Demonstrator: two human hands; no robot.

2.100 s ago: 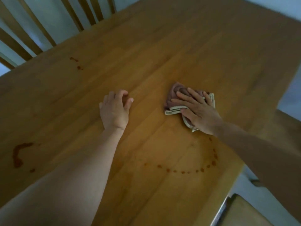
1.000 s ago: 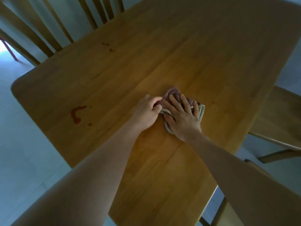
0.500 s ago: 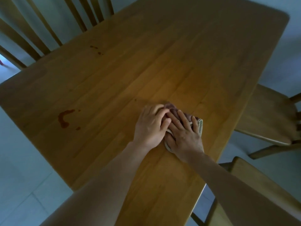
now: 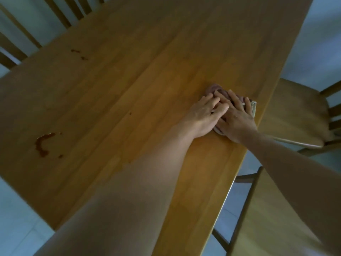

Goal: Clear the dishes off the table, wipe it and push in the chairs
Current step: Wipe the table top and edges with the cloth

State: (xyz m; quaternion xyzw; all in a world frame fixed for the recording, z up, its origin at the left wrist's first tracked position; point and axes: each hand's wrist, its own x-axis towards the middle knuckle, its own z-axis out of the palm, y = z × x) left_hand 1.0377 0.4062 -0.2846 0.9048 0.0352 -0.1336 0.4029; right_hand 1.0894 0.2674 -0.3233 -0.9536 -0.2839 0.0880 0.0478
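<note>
A crumpled mauve cloth [image 4: 214,89] with a pale hem lies on the wooden table [image 4: 147,71], close to its right edge. My right hand [image 4: 237,117] presses flat on the cloth with fingers spread. My left hand [image 4: 203,112] lies beside it, fingertips on the cloth's left part and overlapping the right hand's fingers. Most of the cloth is hidden under both hands. No dishes are in view on the table.
A curved reddish-brown stain [image 4: 42,145] marks the table at the left, smaller spots [image 4: 79,54] lie further back, and a tiny speck [image 4: 130,113] sits mid-table. A chair [image 4: 295,115] stands pulled out on the right, another chair back [image 4: 258,209] is near me, and slatted chair backs [image 4: 60,13] rise at the far left.
My left hand has come off the bare table and joined the right on the cloth. Both hands slid the cloth toward the table's right edge. The ring of droplets seen earlier is gone.
</note>
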